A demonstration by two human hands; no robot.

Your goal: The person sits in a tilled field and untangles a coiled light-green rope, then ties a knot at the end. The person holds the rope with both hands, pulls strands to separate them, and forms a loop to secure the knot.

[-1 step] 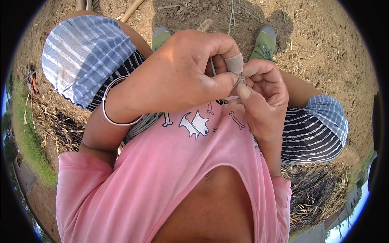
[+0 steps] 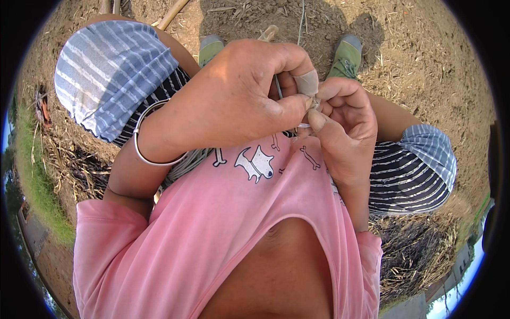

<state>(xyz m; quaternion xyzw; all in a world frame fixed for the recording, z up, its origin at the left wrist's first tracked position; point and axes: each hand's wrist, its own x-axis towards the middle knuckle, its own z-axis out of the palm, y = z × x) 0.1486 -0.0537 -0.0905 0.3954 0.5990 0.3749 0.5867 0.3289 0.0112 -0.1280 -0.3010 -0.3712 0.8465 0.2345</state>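
Observation:
My left hand [image 2: 260,90] is closed in a pinch, with a pale wrapping round its index finger and a silver bangle [image 2: 137,141] on the wrist. Against its fingertips is my right hand [image 2: 348,125], also pinching with thumb and curled fingers. A thin pale cord [image 2: 316,102] is caught between the two pinches, mostly hidden by the fingers. One greenish strand [image 2: 277,87] passes inside the loop of my left fingers. A whitish loose end [image 2: 304,126] sticks out below the right thumb.
A coil of pale cord [image 2: 191,165] lies at my lap under the left forearm. Another strand [image 2: 303,21] runs over the soil beyond my hands. Wooden sticks [image 2: 172,14] lie at the far left. My green shoes [image 2: 346,56] stand on dry soil; a straw heap [image 2: 417,258] is at right.
The whitish loose end below the right thumb has shifted slightly, and the strand beyond my hands has moved a little left. Both hands stay almost where they were.

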